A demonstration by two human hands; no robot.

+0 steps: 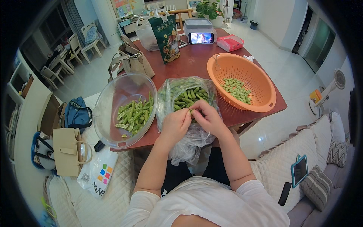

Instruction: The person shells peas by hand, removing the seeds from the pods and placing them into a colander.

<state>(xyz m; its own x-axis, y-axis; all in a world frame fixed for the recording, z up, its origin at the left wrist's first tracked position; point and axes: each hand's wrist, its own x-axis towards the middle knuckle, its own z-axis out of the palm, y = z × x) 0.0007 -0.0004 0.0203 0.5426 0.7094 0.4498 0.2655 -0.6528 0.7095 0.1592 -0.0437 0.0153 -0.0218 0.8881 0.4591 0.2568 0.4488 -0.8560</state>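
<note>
My left hand (179,121) and my right hand (206,115) meet over the near side of a clear plastic bag (166,100). Between their fingertips they pinch a small green edamame pod (191,111), mostly hidden by the fingers. Inside the bag lie many unshelled edamame pods (187,98). To the left, a clear plastic basin (102,119) holds split, emptied pods (133,113). On the right stands an orange plastic colander (256,76) with shelled green beans (236,90) gathered at its bottom.
Farther back on the red table (192,62) stand a beige handbag (140,63), a dark green paper bag (166,38), a lit phone (201,38) against a lidded container (198,25), and a red tissue pack (230,42). A tablet (299,171) lies on the sofa at right.
</note>
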